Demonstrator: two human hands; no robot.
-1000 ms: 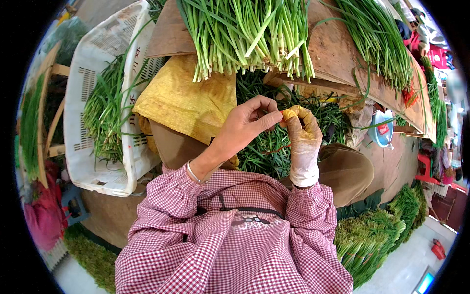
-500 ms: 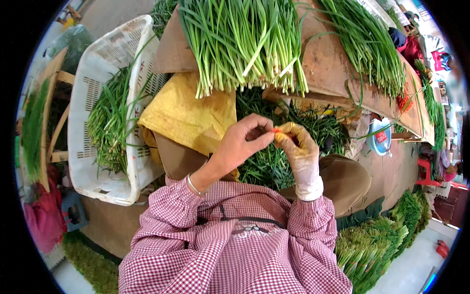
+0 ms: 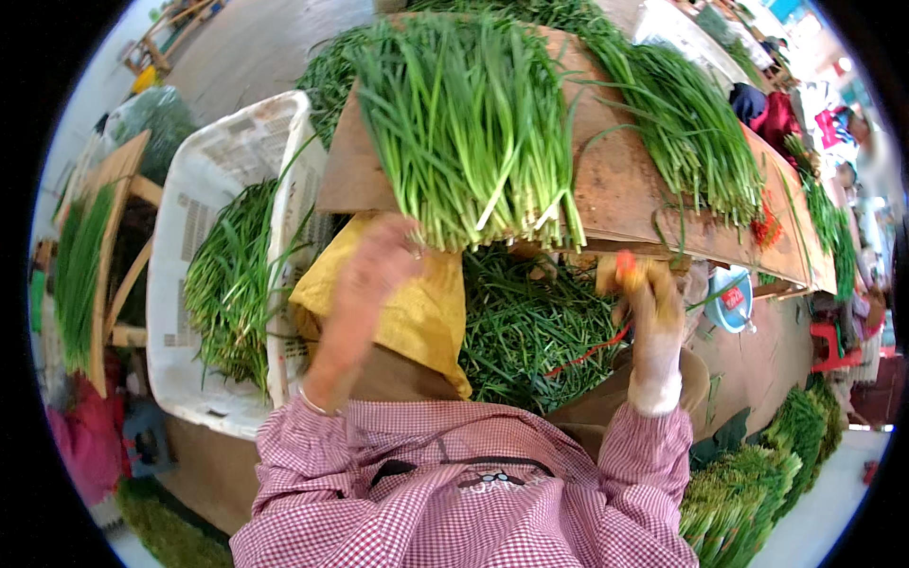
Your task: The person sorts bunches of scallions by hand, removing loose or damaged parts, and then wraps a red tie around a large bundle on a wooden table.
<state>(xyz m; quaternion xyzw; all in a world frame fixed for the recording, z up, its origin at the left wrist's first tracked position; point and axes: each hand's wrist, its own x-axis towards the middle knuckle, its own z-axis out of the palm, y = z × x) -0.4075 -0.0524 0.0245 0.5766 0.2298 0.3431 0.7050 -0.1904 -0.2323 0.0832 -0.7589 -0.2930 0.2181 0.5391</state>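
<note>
- Left hand (image 3: pixel 374 275) and right hand (image 3: pixel 655 303) no longer meet at the fingertips as in the earlier frame; from my remote station I see them well apart, and more of the wooden board (image 3: pixel 615 194) has come into view.
- Left hand: bare, motion-blurred, beside the lower left edge of the green stalk bundle (image 3: pixel 473 142). I cannot tell how far its fingers spread, whether it holds anything, or whether it touches the stalks.
- Right hand: gloved, slightly blurred, fingers curled inward around a red strand (image 3: pixel 592 353), which trails out over the loose leaves (image 3: pixel 530 331).
- Green stalk bundle: lying on the wooden board, pale ends toward me at its near edge, leafy tips pointing away; a second bundle (image 3: pixel 701 133) lies to its right.
- Writing: a blue tub (image 3: pixel 729 324) bears a red label (image 3: pixel 733 298) with pale lettering; the checked apron (image 3: pixel 398 516) carries a dark printed motif with pale letters, partly folded from my view.
- Surroundings: yellow cloth (image 3: pixel 417 331) over one leg; white crate (image 3: pixel 213 407) of greens at left; tangled red ties (image 3: pixel 765 227) at the board's right.
</note>
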